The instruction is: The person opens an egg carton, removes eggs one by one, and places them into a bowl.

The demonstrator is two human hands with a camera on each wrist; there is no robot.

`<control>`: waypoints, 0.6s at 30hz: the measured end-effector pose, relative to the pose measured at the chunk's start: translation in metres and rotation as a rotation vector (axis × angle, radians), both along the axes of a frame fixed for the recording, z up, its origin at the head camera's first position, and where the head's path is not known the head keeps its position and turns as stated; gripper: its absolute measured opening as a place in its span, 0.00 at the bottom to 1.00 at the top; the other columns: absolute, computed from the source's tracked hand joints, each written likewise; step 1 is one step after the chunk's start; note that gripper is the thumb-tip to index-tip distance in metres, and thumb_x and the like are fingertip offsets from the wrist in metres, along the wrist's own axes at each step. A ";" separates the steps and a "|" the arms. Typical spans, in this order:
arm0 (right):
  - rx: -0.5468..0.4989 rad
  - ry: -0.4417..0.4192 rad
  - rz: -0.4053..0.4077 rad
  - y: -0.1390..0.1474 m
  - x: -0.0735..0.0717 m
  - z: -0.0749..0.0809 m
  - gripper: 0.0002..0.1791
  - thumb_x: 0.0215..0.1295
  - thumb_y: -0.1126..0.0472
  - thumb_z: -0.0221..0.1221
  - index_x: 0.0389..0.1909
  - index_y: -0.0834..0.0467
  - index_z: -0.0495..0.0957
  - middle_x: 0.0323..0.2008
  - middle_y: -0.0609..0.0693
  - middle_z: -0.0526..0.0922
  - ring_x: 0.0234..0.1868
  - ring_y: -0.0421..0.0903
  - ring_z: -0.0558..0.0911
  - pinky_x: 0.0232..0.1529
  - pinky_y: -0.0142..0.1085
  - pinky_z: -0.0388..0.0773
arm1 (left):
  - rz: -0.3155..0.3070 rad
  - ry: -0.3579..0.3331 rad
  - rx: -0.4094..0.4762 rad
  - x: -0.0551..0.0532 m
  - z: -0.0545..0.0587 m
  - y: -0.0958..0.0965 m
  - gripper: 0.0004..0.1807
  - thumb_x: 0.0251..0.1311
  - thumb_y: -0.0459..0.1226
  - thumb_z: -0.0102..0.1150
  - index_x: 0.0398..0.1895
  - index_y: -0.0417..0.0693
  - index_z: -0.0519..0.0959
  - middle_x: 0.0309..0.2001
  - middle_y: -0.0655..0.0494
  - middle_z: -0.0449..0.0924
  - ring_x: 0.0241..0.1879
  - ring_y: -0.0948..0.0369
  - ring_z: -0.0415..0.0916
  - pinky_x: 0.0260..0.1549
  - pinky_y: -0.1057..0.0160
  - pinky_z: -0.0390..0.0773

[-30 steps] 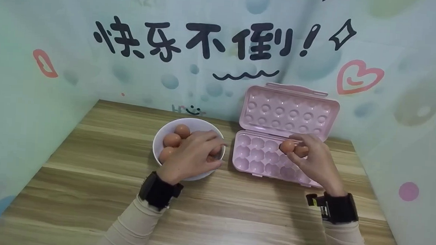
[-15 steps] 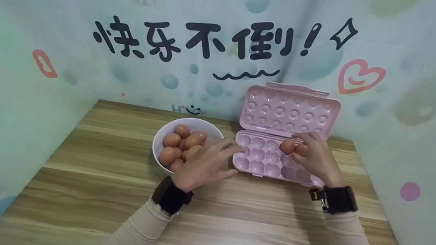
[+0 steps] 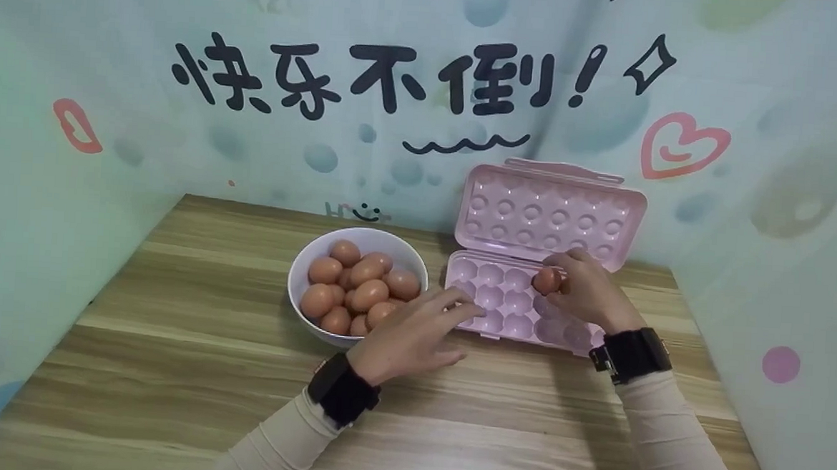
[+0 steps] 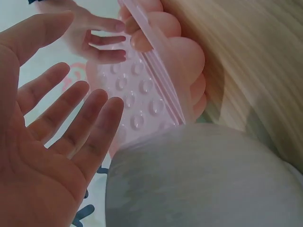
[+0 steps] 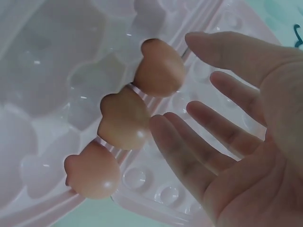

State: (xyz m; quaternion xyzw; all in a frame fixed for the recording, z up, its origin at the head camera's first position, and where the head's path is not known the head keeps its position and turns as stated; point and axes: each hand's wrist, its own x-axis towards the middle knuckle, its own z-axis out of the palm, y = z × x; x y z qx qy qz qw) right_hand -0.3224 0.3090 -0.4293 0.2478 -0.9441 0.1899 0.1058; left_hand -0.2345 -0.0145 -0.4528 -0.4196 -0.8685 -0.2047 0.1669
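A pink plastic egg carton sits with its lid raised. Three brown eggs stand in a row along its hinge side in the right wrist view: one by the thumb, a middle egg, and a third egg. My right hand is over this row, fingers spread and a fingertip right beside the middle egg; it covers part of the row in the head view. Left of the carton stands a white bowl of brown eggs. Holding nothing, my left hand hovers at the bowl's front right.
A wood-grain table carries both containers. Behind it hangs a printed cloth, which also closes off the left and right sides. The raised lid stands close to the back cloth.
My left hand has come out from over the bowl, rightward and toward me, uncovering more eggs. My right hand has shifted slightly left over the carton's eggs.
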 end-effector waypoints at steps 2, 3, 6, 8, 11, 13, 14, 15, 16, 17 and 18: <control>0.016 0.017 0.011 -0.002 -0.003 -0.002 0.25 0.51 0.71 0.73 0.53 0.66 0.83 0.48 0.66 0.80 0.47 0.61 0.79 0.51 0.56 0.79 | 0.006 -0.007 -0.010 0.001 -0.001 0.002 0.32 0.60 0.42 0.77 0.68 0.53 0.78 0.62 0.53 0.76 0.61 0.54 0.76 0.62 0.57 0.78; 0.023 0.020 0.013 -0.003 -0.004 -0.003 0.25 0.51 0.70 0.74 0.53 0.66 0.83 0.48 0.66 0.81 0.47 0.61 0.80 0.50 0.56 0.80 | 0.008 -0.011 -0.014 0.001 -0.002 0.003 0.33 0.60 0.42 0.77 0.69 0.53 0.78 0.63 0.53 0.76 0.61 0.54 0.75 0.62 0.57 0.78; 0.047 0.014 -0.008 -0.005 -0.007 -0.006 0.25 0.51 0.66 0.75 0.52 0.65 0.83 0.48 0.65 0.81 0.47 0.61 0.81 0.47 0.55 0.81 | 0.012 -0.011 -0.027 0.002 -0.003 0.004 0.33 0.61 0.43 0.76 0.70 0.54 0.77 0.63 0.53 0.77 0.62 0.54 0.75 0.63 0.57 0.77; 0.058 0.000 -0.028 -0.006 -0.010 -0.008 0.23 0.52 0.65 0.74 0.50 0.64 0.84 0.47 0.63 0.81 0.46 0.60 0.81 0.46 0.54 0.81 | 0.012 -0.012 -0.032 0.002 -0.003 0.005 0.33 0.61 0.43 0.76 0.71 0.54 0.77 0.63 0.53 0.77 0.62 0.54 0.75 0.63 0.57 0.77; 0.061 0.005 -0.026 -0.009 -0.014 -0.011 0.17 0.51 0.68 0.72 0.43 0.64 0.84 0.41 0.60 0.80 0.42 0.57 0.79 0.43 0.50 0.80 | 0.017 -0.009 -0.040 0.002 -0.003 0.006 0.33 0.62 0.43 0.76 0.71 0.54 0.77 0.63 0.53 0.77 0.63 0.54 0.75 0.64 0.57 0.77; 0.053 0.018 -0.006 -0.010 -0.018 -0.013 0.13 0.49 0.71 0.69 0.38 0.65 0.83 0.36 0.59 0.79 0.40 0.55 0.77 0.41 0.47 0.77 | 0.018 -0.009 -0.040 0.003 -0.003 0.006 0.33 0.62 0.43 0.76 0.71 0.54 0.77 0.63 0.53 0.77 0.63 0.54 0.75 0.64 0.57 0.76; 0.049 0.028 0.004 -0.011 -0.019 -0.014 0.12 0.48 0.73 0.67 0.36 0.65 0.83 0.34 0.58 0.78 0.39 0.54 0.76 0.40 0.46 0.75 | 0.019 -0.008 -0.040 0.003 -0.004 0.006 0.34 0.62 0.43 0.76 0.71 0.54 0.77 0.63 0.53 0.77 0.63 0.54 0.75 0.64 0.57 0.77; 0.044 0.035 0.009 -0.011 -0.021 -0.015 0.12 0.46 0.74 0.66 0.35 0.65 0.82 0.33 0.57 0.77 0.38 0.54 0.75 0.39 0.46 0.75 | 0.019 -0.008 -0.039 0.003 -0.004 0.006 0.34 0.62 0.43 0.76 0.71 0.54 0.77 0.63 0.53 0.77 0.63 0.54 0.75 0.64 0.56 0.77; 0.040 0.038 0.008 -0.012 -0.022 -0.016 0.13 0.45 0.75 0.66 0.35 0.65 0.82 0.32 0.57 0.77 0.38 0.53 0.75 0.38 0.45 0.74 | 0.020 -0.008 -0.039 0.003 -0.004 0.006 0.34 0.62 0.43 0.76 0.71 0.55 0.77 0.63 0.53 0.77 0.62 0.54 0.75 0.64 0.56 0.77; 0.038 0.042 0.007 -0.012 -0.023 -0.017 0.13 0.44 0.76 0.66 0.35 0.65 0.83 0.32 0.56 0.77 0.38 0.53 0.75 0.38 0.45 0.74 | 0.022 -0.008 -0.038 0.003 -0.005 0.006 0.34 0.62 0.43 0.75 0.72 0.55 0.77 0.63 0.53 0.77 0.62 0.54 0.75 0.63 0.56 0.77; 0.036 0.040 0.004 -0.012 -0.025 -0.018 0.14 0.43 0.76 0.66 0.34 0.65 0.83 0.32 0.57 0.77 0.38 0.53 0.75 0.38 0.45 0.74 | 0.024 -0.013 -0.040 0.003 -0.005 0.006 0.34 0.62 0.43 0.75 0.72 0.55 0.77 0.63 0.53 0.77 0.62 0.53 0.75 0.63 0.56 0.77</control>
